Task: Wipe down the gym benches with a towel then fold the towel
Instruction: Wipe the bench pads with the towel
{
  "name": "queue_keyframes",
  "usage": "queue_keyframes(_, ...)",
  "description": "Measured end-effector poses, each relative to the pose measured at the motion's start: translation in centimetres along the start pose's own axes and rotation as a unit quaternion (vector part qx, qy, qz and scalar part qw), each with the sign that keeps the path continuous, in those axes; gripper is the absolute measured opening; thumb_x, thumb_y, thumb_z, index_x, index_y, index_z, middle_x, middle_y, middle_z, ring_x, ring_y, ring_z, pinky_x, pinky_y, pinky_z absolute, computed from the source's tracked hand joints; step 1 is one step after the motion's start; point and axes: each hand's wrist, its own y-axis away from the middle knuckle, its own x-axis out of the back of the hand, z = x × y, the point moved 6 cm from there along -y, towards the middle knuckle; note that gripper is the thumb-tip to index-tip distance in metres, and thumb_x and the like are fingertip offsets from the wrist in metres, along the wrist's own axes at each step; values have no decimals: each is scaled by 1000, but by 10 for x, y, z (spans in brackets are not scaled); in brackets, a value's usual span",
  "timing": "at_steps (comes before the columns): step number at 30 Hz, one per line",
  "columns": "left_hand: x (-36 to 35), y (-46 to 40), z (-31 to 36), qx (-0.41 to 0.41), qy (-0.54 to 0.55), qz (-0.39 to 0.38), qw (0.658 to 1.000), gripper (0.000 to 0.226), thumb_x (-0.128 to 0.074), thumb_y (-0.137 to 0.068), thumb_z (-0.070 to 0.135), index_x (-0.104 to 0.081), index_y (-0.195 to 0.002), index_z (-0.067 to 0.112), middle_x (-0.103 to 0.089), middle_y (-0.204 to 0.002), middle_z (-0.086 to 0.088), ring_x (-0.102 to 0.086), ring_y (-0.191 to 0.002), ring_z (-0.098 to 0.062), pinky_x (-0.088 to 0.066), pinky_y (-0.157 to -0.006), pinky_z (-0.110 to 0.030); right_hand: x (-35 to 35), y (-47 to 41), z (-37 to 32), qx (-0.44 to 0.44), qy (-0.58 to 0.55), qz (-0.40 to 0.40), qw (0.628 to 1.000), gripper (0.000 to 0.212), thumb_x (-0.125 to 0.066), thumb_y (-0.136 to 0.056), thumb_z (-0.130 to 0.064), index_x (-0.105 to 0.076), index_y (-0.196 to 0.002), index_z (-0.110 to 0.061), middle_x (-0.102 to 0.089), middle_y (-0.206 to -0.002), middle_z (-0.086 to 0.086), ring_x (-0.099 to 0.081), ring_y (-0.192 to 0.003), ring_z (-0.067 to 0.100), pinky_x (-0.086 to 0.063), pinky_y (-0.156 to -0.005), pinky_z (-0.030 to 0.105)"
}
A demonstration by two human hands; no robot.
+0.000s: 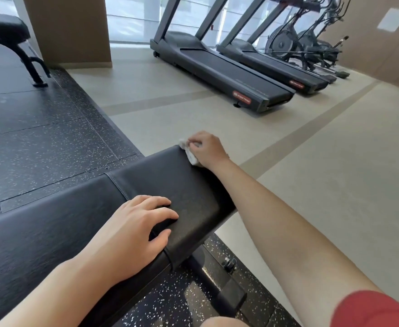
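A black padded gym bench (75,220) runs from the lower left to the middle of the head view. My right hand (206,148) grips a small crumpled white towel (190,153) and holds it against the bench's far right corner. My left hand (137,228) rests palm down on the pad near its front edge, fingers spread and lightly bent, holding nothing. A second black bench (3,28) stands at the far left on the rubber floor.
Dark speckled rubber mats (40,142) cover the floor to the left and under the bench. Beige floor (311,173) lies to the right. Treadmills (219,69) and ellipticals (311,46) line the windows at the back. A brown pillar (68,31) rises behind.
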Motion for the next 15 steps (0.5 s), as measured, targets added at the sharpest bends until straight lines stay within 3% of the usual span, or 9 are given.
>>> queue_keyframes(4, 1, 4, -1, 4, 17, 5, 1000, 44, -41, -89, 58, -69, -122, 47, -56, -138, 27, -47, -132, -2, -39, -112, -28, -8, -7, -6, -16, 2, 2, 1000, 21, -62, -92, -17, -80, -102, -12, -71, -109, 7, -64, -108, 26, -38, -85, 22)
queue_keyframes(9, 0, 3, 0, 5, 18, 8, 1000, 43, -43, -89, 57, -68, -122, 48, -54, -138, 30, -44, -132, 2, -31, -113, -24, 21, 77, 11, 36, -48, 7, 998, 20, -63, -92, -18, -79, -104, -19, -70, -111, -5, -65, -106, 13, -48, -95, 27)
queue_keyframes(15, 0, 1, -2, 5, 19, 6, 1000, 41, -43, -88, 58, -67, -120, 49, -54, -137, 30, -44, -131, 2, -32, -113, -24, 63, 167, 42, 5, -96, 47, 994, 19, -67, -92, -2, -78, -104, -12, -69, -110, -7, -64, -104, 4, -41, -93, 7)
